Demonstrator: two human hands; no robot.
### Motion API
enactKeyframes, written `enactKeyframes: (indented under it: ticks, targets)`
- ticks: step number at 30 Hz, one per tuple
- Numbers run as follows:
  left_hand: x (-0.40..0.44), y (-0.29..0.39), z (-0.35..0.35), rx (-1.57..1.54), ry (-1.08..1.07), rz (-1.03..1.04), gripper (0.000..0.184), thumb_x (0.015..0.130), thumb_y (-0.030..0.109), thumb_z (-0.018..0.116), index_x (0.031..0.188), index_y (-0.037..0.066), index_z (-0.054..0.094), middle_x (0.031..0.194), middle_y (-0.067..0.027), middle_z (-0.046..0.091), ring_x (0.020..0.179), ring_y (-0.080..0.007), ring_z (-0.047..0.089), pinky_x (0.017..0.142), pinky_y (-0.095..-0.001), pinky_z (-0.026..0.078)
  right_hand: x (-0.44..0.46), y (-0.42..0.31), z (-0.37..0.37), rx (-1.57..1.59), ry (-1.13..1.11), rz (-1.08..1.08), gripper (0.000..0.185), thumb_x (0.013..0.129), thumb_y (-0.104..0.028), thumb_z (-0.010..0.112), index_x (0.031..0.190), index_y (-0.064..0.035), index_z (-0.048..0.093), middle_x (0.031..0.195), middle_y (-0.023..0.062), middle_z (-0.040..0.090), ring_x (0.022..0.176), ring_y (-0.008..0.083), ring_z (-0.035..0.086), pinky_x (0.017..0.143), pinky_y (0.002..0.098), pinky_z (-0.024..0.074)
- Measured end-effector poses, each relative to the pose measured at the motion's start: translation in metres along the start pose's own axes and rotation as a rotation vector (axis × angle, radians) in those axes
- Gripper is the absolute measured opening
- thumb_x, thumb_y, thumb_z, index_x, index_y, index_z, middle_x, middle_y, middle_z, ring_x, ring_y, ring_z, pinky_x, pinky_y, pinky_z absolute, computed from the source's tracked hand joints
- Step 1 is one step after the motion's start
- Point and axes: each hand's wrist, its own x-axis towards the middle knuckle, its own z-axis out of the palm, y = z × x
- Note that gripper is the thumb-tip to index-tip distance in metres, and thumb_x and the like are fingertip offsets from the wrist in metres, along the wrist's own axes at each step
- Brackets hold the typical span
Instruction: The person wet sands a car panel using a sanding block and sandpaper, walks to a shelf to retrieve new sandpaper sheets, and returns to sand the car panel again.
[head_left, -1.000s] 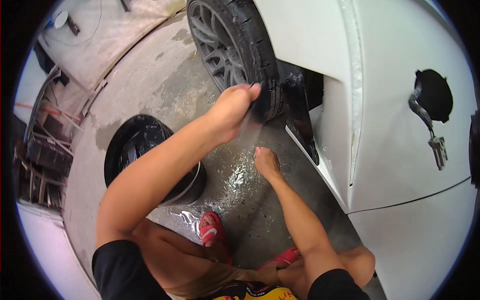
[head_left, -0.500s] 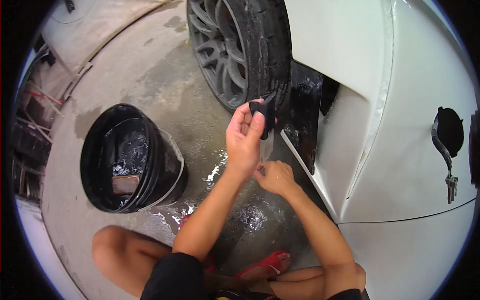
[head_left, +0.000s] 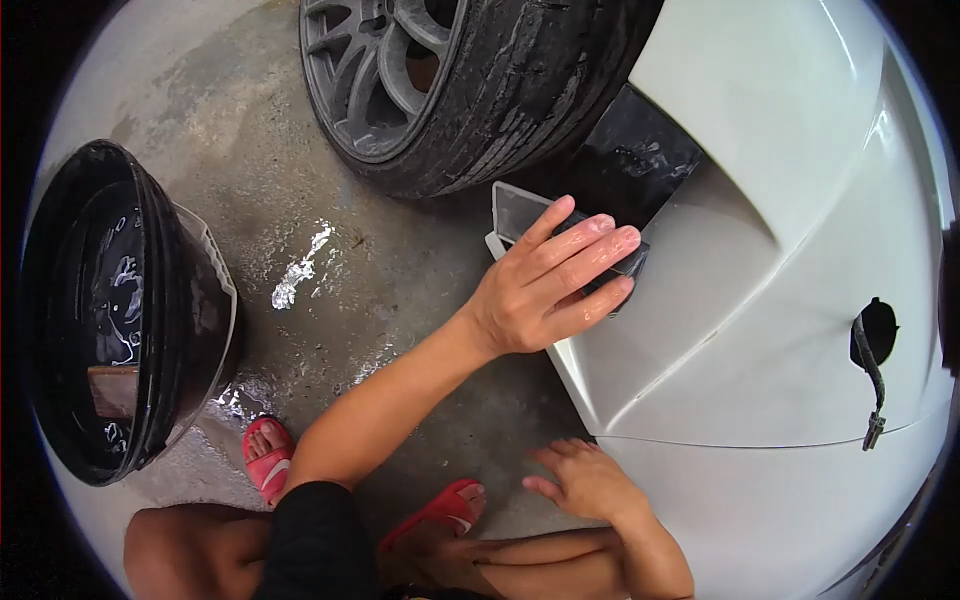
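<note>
My left hand [head_left: 550,285] reaches over the lower edge of the white car body [head_left: 690,330], its wet fingers over a dark, flat pad [head_left: 632,262]. Most of that pad is hidden behind the fingers, which hold it by the panel's edge. Lower down, my right hand [head_left: 590,482] hangs in the air beside the white panel, thumb and fingers apart, with nothing in it.
A tyre on a grey wheel [head_left: 520,90] stands above my left hand. At the left is a black bucket [head_left: 190,330] of water, with a brown block [head_left: 113,391] inside. A cable with a connector [head_left: 874,425] hangs from a hole in the panel. The concrete floor [head_left: 290,200] is wet.
My left hand has moved right with the dark pad, from in front of the tyre to the panel's edge. My right hand has dropped away from it. The view has shifted right.
</note>
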Motion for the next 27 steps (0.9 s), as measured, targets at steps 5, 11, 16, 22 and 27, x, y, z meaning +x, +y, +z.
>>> enactKeyframes:
  ticks: [5, 11, 16, 22, 27]
  targets:
    - [0.016, -0.017, 0.016, -0.054, 0.110, 0.038, 0.015, 0.089, 0.011, 0.073, 0.098, 0.008, 0.061, 0.131, -0.0109, 0.069, 0.129, -0.0277, 0.059, 0.116, -0.0545, 0.044, -0.005, -0.003, -0.017, 0.069, 0.101, -0.011, 0.050, 0.102, -0.044, 0.058, 0.135, -0.0056, 0.061, 0.125, 0.0187, 0.066, 0.113, 0.0409, 0.064, 0.102, 0.0512, 0.0484]
    - [-0.002, -0.013, 0.002, 0.031, 0.057, 0.028, 0.013, 0.090, 0.010, 0.071, 0.094, 0.008, 0.058, 0.127, -0.0100, 0.071, 0.126, -0.0272, 0.060, 0.113, -0.0531, 0.047, -0.003, 0.009, -0.018, 0.071, 0.072, -0.004, 0.051, 0.103, -0.045, 0.057, 0.133, -0.0037, 0.061, 0.124, 0.0183, 0.067, 0.113, 0.0406, 0.064, 0.103, 0.0507, 0.0479]
    - [0.032, -0.017, 0.023, 0.068, 0.167, 0.016, 0.013, 0.091, 0.012, 0.070, 0.091, 0.010, 0.057, 0.127, -0.0083, 0.072, 0.122, -0.0247, 0.063, 0.111, -0.0541, 0.045, -0.002, 0.002, -0.019, 0.063, 0.134, -0.002, 0.051, 0.102, -0.044, 0.057, 0.133, -0.0038, 0.062, 0.122, 0.0185, 0.068, 0.112, 0.0398, 0.064, 0.100, 0.0488, 0.0497]
    - [0.021, -0.002, 0.018, 0.126, 0.139, -0.074, 0.016, 0.091, 0.018, 0.071, 0.089, 0.018, 0.055, 0.123, -0.0001, 0.075, 0.119, -0.0162, 0.065, 0.109, -0.0495, 0.029, 0.003, 0.008, -0.024, -0.007, 0.225, -0.106, 0.048, 0.099, -0.041, 0.063, 0.129, -0.0038, 0.065, 0.119, 0.0187, 0.070, 0.106, 0.0396, 0.066, 0.095, 0.0469, 0.0523]
    - [0.013, 0.015, -0.006, 0.157, -0.033, -0.153, 0.015, 0.093, 0.019, 0.069, 0.091, 0.019, 0.055, 0.123, 0.0014, 0.075, 0.118, -0.0136, 0.066, 0.106, -0.0463, 0.025, -0.004, 0.009, -0.026, 0.048, 0.194, -0.060, 0.048, 0.099, -0.040, 0.064, 0.129, -0.0036, 0.064, 0.120, 0.0184, 0.070, 0.107, 0.0403, 0.066, 0.096, 0.0472, 0.0518]
